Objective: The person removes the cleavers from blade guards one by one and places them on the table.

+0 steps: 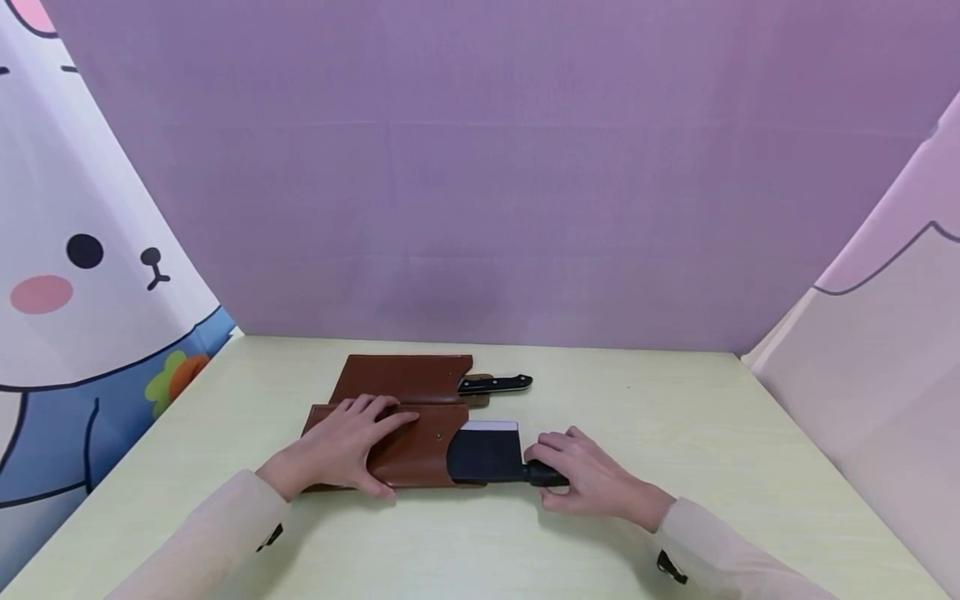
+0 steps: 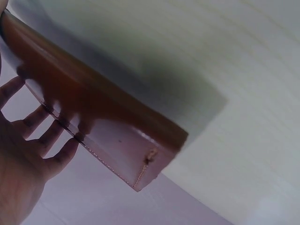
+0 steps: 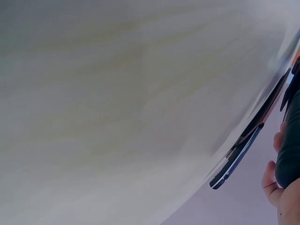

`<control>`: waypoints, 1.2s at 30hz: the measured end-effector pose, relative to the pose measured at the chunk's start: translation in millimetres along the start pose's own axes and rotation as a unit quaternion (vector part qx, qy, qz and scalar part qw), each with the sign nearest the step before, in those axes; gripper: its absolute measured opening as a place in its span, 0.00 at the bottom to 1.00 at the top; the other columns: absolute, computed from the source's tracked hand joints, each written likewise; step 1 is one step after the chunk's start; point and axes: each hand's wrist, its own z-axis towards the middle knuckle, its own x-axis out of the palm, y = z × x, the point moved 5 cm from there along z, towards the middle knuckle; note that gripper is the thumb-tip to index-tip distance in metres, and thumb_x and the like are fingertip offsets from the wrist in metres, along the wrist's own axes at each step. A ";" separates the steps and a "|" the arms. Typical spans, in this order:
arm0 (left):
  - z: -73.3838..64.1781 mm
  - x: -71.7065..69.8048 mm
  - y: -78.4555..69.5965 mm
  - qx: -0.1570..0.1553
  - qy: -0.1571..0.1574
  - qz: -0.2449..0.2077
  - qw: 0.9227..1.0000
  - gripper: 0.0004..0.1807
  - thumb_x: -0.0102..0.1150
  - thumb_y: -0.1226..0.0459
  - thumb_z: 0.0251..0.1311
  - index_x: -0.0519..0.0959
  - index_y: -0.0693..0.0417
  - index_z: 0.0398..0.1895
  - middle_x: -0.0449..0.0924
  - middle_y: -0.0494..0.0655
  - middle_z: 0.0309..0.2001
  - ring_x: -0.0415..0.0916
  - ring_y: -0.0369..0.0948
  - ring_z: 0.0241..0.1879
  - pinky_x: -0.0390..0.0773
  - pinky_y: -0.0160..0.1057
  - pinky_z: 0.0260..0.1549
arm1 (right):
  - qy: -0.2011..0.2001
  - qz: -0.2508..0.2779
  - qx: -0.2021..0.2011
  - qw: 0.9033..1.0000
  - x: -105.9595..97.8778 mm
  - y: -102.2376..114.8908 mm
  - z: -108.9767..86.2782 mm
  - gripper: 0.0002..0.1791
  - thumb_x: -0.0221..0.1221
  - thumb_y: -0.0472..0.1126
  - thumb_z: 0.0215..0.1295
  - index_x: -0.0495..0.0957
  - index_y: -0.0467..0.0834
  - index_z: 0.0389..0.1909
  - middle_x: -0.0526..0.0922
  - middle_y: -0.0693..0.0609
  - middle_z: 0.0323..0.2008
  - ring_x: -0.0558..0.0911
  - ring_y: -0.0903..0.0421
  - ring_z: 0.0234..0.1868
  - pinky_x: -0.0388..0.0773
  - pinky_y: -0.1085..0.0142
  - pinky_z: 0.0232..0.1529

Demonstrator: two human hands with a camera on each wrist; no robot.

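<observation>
A black-bladed cleaver (image 1: 487,454) with a pale edge lies partly inside a brown leather sheath (image 1: 420,446); the rest of its blade is hidden there. My right hand (image 1: 588,475) grips the cleaver's black handle, also seen as a dark handle (image 3: 289,145) in the right wrist view. Across the sheath's left half, my left hand (image 1: 352,442) holds it with the thumb at the near edge and fingers towards the far edge. The left wrist view shows those fingers (image 2: 58,157) spread along the stitched edge of the sheath (image 2: 117,136).
Just behind lies a second brown sheath (image 1: 405,377), with a black-handled knife (image 1: 497,384) sticking out to the right. The pale table (image 1: 675,417) meets a purple cloth backdrop (image 1: 525,183). Printed cloth (image 1: 97,208) hangs at the left.
</observation>
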 end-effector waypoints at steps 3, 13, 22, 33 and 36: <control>-0.2 -0.2 0.4 0.001 -0.002 0.000 1.000 0.57 0.54 0.24 0.28 0.62 0.40 0.66 0.63 0.51 0.59 0.63 0.50 0.55 0.67 0.54 0.50 | -0.004 0.002 -0.003 1.000 -1.0 -0.8 -1.3 0.21 0.63 0.45 0.39 0.74 0.50 0.39 0.74 0.62 0.31 0.69 0.68 0.30 0.62 0.72 0.34; -2.0 1.6 1.4 0.005 0.000 -0.008 1.000 0.56 0.55 0.24 0.29 0.62 0.40 0.66 0.64 0.52 0.59 0.63 0.50 0.55 0.68 0.55 0.49 | -0.011 0.000 -0.008 1.000 -5.5 -2.4 -6.0 0.21 0.63 0.44 0.37 0.74 0.50 0.38 0.73 0.63 0.30 0.69 0.68 0.29 0.61 0.73 0.33; -2.9 0.7 2.0 0.008 -0.009 -0.010 1.000 0.56 0.56 0.25 0.28 0.63 0.41 0.65 0.64 0.52 0.59 0.64 0.50 0.55 0.68 0.55 0.49 | -0.020 -0.002 -0.010 1.000 -7.7 -4.7 -9.6 0.22 0.64 0.44 0.35 0.74 0.50 0.38 0.73 0.64 0.30 0.69 0.69 0.29 0.61 0.73 0.33; -3.3 1.1 1.8 0.010 -0.011 -0.019 1.000 0.56 0.57 0.25 0.28 0.62 0.40 0.65 0.64 0.51 0.59 0.63 0.49 0.55 0.68 0.53 0.49 | -0.015 0.002 0.003 1.000 -9.2 -8.0 -14.8 0.22 0.64 0.44 0.35 0.75 0.51 0.38 0.73 0.65 0.30 0.69 0.69 0.30 0.60 0.73 0.33; -3.4 0.5 1.5 0.017 -0.018 -0.019 1.000 0.56 0.57 0.25 0.28 0.63 0.41 0.65 0.65 0.52 0.58 0.64 0.49 0.54 0.68 0.53 0.49 | -0.014 0.004 0.006 1.000 -10.6 -8.2 -15.7 0.22 0.64 0.44 0.35 0.75 0.50 0.38 0.73 0.65 0.31 0.69 0.69 0.30 0.60 0.73 0.33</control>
